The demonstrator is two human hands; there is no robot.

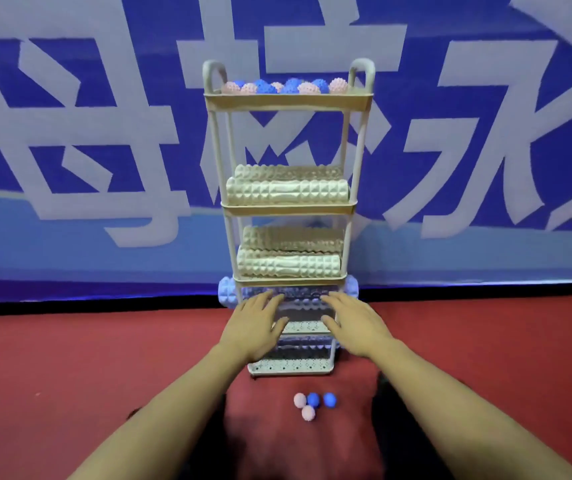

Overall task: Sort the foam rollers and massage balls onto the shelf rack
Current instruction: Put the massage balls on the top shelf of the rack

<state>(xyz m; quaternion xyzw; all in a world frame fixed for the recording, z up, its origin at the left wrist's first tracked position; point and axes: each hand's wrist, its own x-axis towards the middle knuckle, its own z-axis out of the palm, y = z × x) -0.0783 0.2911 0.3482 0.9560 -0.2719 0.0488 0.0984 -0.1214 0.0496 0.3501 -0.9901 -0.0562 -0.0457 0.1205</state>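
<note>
Two bare hands reach forward to the tall cream plastic shelf rack (286, 100), the left hand (255, 325) and the right hand (353, 323) both with fingers straight and spread, laid against the pale blue ridged foam roller (303, 301) that lies across the tier just under their fingertips. That roller's ends stick out past the rack posts on either side of the hands. Above the hands, two tiers each hold cream ridged foam rollers (288, 192), and the top tier carries a row of pink and blue spiky massage balls (286, 86). Below the wrists, near the person, four small massage balls (312, 405) sit clustered on the red floor (70, 358). A blue banner (87, 133) hangs behind.
</note>
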